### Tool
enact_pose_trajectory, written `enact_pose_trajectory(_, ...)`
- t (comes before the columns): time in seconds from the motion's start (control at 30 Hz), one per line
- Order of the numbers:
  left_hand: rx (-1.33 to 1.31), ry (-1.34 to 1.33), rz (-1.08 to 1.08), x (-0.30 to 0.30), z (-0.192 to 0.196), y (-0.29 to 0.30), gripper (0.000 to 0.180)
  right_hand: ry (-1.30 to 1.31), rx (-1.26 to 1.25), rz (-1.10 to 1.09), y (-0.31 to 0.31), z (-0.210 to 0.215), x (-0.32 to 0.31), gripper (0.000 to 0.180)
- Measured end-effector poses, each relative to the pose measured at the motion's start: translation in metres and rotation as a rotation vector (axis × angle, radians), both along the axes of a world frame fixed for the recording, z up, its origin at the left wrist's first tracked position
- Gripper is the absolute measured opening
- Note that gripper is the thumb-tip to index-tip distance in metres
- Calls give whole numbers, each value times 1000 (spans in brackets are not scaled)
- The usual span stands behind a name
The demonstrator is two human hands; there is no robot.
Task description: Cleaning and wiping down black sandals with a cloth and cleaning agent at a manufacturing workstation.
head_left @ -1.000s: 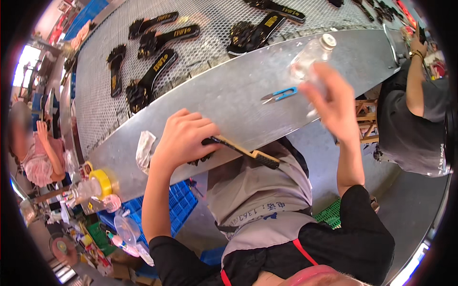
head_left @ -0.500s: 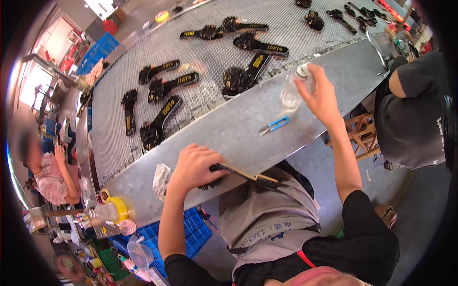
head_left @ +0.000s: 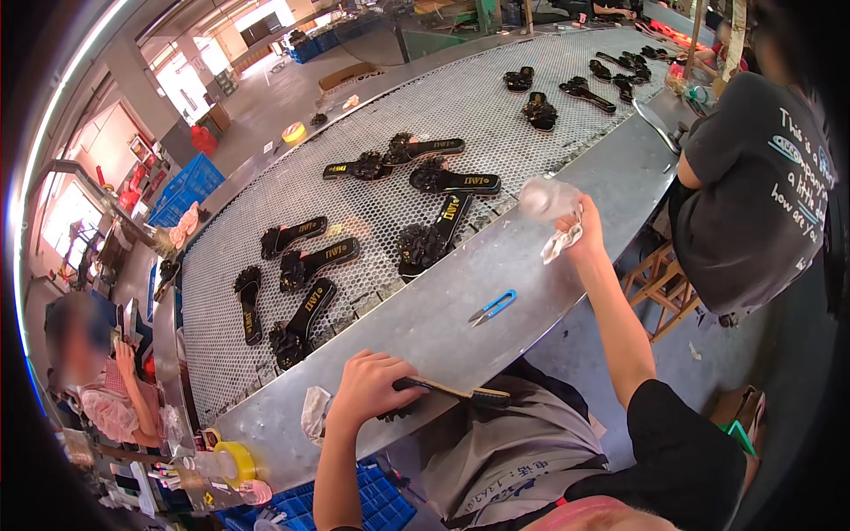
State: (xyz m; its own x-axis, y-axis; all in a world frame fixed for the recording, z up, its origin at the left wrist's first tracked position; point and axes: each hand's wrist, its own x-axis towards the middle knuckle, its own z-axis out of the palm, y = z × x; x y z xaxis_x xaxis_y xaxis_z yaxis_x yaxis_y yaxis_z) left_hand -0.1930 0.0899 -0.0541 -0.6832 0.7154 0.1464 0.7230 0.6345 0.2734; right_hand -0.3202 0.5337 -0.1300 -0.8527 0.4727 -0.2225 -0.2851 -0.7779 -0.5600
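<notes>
My left hand (head_left: 370, 388) is closed around a black slipper (head_left: 434, 386) at the near edge of the metal bench. The slipper lies on its side, its heel end pointing right; part of its fluffy black upper shows under my hand. Over the bench to the right, my right hand (head_left: 586, 232) grips a clear bottle (head_left: 547, 200), raised and tipped over. A white cloth (head_left: 561, 241) hangs from the same hand, near the bottle's neck, which my fingers hide. Blue thread snips (head_left: 494, 307) lie on the bench between my hands.
Several black slippers (head_left: 305, 314) rest on the perforated metal table (head_left: 354, 208) beyond the bench. Beside my left forearm lies crumpled white material (head_left: 315, 412); yellow tape (head_left: 235, 464) is farther left. A co-worker in a dark shirt (head_left: 753, 186) sits at right, another person (head_left: 119, 398) at left.
My right hand has lifted the bottle off the bench and tipped it over. The white cloth now shows in that hand. My left hand keeps the slipper; the view has tilted up.
</notes>
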Motion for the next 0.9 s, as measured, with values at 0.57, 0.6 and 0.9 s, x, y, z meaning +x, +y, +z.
enact_pose_trajectory(0.57, -13, -33, 4, -8, 6, 27, 25, -108, 457, -7, 12, 31, 0, 22)
enact_pose_trajectory(0.6, -22, -30, 6, -10, 7, 29, 25, -122, 454, -6, 12, 30, 2, 22)
enact_pose_trajectory(0.9, -5, -10, -29, -14, 7, 43, 26, 138, 1934, -76, -10, 64, 44, 34)
